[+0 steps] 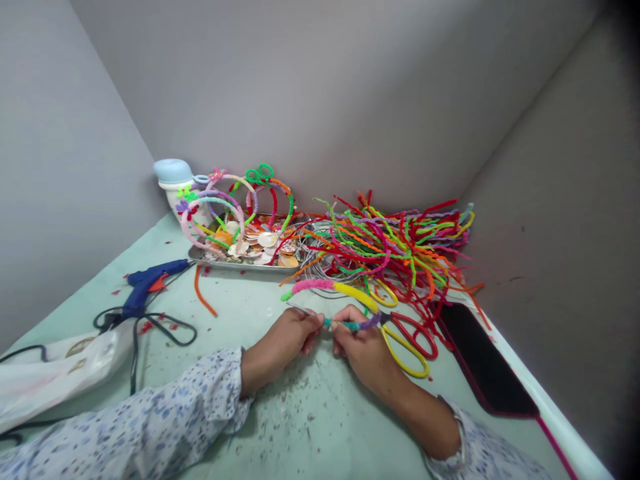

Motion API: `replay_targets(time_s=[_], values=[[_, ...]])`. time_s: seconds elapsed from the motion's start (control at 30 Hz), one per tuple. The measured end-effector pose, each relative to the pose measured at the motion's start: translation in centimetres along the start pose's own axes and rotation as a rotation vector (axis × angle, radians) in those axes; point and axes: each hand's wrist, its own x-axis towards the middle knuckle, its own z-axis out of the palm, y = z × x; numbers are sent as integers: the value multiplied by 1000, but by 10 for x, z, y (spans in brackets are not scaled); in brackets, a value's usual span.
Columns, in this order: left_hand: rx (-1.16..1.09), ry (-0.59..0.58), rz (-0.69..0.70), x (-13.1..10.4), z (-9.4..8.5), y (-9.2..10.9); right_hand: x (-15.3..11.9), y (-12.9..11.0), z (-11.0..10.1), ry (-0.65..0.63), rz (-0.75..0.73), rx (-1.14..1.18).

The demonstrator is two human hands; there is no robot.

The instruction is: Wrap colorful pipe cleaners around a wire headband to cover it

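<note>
In front of me is a curved wire hoop [356, 293] wrapped in pipe cleaners, with green, pink, yellow, purple and teal stretches. My right hand [367, 350] is closed, pinching the teal stretch close to the purple. Just left of it, my left hand [287, 339] has its fingertips closed at the end of the teal wrapping, where bare grey wire [300, 308] shows behind the thumb. The hoop's green end stands free above the left hand. Yellow-handled scissors [411, 360] and red-handled scissors [423, 333] lie right behind my right hand.
Behind are a metal tray [240, 266] of shells, several finished hoops [213, 202], a white bottle [175, 183] and a heap of pipe cleaners [395, 240]. A blue glue gun [150, 280] and plastic bag [65, 373] lie left, a phone [487, 360] right. Walls enclose the table.
</note>
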Motion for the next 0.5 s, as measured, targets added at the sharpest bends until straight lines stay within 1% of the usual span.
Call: replay_targets(time_s=[0.13, 0.3, 0.5], values=[[-27, -1, 3, -4, 2, 4, 0, -1, 0, 6, -12, -27], [-26, 9, 51, -4, 2, 3, -2, -5, -1, 23, 2, -46], [-91, 12, 6, -2, 0, 0, -1, -10, 0, 56, 29, -58]])
